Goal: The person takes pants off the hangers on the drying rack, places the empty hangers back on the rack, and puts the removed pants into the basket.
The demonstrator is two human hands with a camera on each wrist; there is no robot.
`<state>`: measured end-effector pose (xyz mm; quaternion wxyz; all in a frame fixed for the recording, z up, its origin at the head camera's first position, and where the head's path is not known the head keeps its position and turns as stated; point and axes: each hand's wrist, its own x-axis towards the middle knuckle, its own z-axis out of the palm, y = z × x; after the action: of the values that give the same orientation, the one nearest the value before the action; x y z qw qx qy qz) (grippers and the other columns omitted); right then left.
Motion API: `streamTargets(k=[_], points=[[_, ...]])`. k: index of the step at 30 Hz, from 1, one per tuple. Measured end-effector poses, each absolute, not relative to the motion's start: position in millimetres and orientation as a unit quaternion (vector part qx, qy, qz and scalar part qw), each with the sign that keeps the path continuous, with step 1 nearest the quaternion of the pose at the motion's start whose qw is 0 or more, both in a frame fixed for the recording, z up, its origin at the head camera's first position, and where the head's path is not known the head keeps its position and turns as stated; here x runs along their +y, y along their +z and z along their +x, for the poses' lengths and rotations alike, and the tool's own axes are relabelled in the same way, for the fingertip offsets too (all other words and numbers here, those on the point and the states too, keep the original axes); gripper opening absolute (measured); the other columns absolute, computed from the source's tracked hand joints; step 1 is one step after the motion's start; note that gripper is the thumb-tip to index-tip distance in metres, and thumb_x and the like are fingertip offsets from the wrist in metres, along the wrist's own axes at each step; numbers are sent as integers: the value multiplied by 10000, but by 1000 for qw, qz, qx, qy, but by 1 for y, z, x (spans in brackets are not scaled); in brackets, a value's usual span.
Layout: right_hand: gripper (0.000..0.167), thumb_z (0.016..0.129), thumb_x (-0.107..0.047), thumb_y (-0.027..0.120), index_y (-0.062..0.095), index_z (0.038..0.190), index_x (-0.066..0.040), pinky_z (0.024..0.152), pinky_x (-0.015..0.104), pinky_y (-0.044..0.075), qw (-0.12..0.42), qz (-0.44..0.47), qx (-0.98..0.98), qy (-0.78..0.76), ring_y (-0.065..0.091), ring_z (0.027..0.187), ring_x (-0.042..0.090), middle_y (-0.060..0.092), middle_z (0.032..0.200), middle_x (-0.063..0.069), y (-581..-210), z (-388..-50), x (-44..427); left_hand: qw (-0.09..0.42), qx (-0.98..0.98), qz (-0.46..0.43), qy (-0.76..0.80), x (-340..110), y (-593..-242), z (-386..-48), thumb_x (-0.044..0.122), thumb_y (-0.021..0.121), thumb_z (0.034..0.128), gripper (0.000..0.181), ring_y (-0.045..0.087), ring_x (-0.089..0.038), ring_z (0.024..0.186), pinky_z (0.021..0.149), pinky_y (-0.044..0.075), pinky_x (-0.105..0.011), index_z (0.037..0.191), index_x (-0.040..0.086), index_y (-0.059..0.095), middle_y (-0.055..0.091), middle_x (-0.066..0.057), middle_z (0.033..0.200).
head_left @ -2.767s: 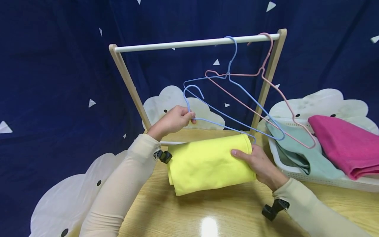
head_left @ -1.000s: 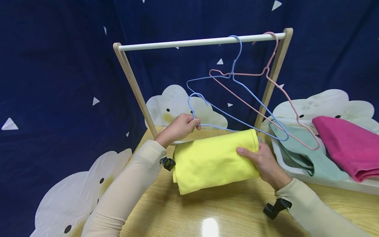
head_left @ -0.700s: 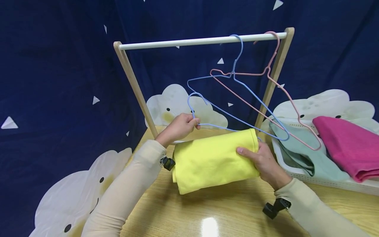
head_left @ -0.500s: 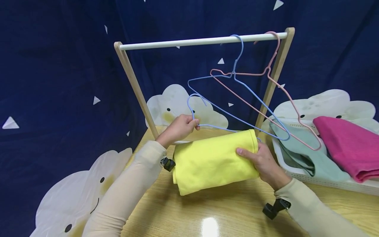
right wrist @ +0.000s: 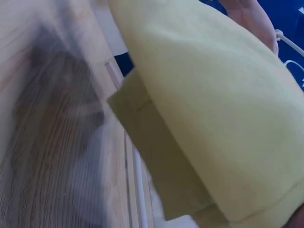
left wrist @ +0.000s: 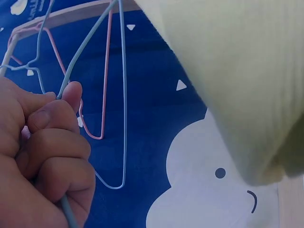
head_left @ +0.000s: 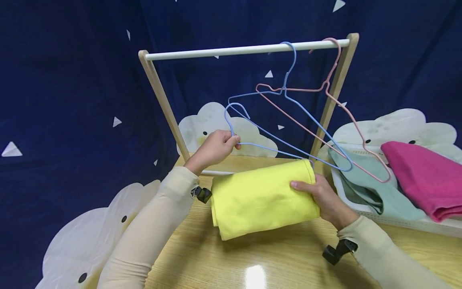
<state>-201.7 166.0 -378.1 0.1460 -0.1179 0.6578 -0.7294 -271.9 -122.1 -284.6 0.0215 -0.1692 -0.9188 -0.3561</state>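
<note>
My left hand (head_left: 215,147) grips a blue wire hanger (head_left: 252,143) by the base of its hook; in the left wrist view the fingers curl round the wire. The hanger's far shoulder runs right and passes behind a folded yellow cloth (head_left: 265,200). Holding that cloth by its right end is my right hand (head_left: 326,199), thumb on the front and fingers hidden behind. The cloth hangs tilted above the table, its lower layer visible in the right wrist view. Whether the hanger lies inside a fold is hidden.
A rack with a white rail (head_left: 231,51) stands behind my hands. From it hang another blue hanger (head_left: 312,114) and a pink hanger (head_left: 346,110). At right, a white basket (head_left: 361,212) holds a green cloth (head_left: 393,204) and a magenta cloth (head_left: 422,176). The wooden table (head_left: 202,261) lies below.
Within the last half second my left hand has risen slightly to the left with the blue hanger. The yellow cloth and right hand have shifted a little right. Both hands keep their holds.
</note>
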Motion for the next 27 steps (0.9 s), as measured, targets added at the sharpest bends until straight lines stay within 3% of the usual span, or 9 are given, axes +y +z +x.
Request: streamTargets(k=[7,13,19,27], points=[[266,1043,-365,432,641,991,-209,688,282,590,232,-92,638,-729,726,746,92,737,837,-75,-377,-208,169,25,-920,-175,-349,-121,-283,-269,281,465,1036,369,322,-123,502,504,294,-261,833,113,723,414,44,558],[445,1005,-589,378,629,932,-229,670,266,557,257,-38,677,-689,682,699,63,703,779,-105,-377,-211,167,29,-921,-192,-338,-118,-282,-267,261,473,1028,364,349,-132,534,557,326,-272,794,109,708,474,30,583],[282,985,-451,562,634,998,-179,661,298,596,263,-31,701,-663,734,713,119,745,814,-47,-378,-212,164,21,-921,-192,-338,-117,-282,-266,265,472,1025,364,355,-136,529,567,333,-279,793,112,707,448,34,570],[208,962,-307,641,595,1065,-133,671,329,606,243,-42,703,-667,753,744,161,757,843,-14,-382,-210,163,10,-919,-189,-346,-118,-284,-268,270,467,1028,367,339,-129,517,558,329,-279,805,107,710,429,44,555]])
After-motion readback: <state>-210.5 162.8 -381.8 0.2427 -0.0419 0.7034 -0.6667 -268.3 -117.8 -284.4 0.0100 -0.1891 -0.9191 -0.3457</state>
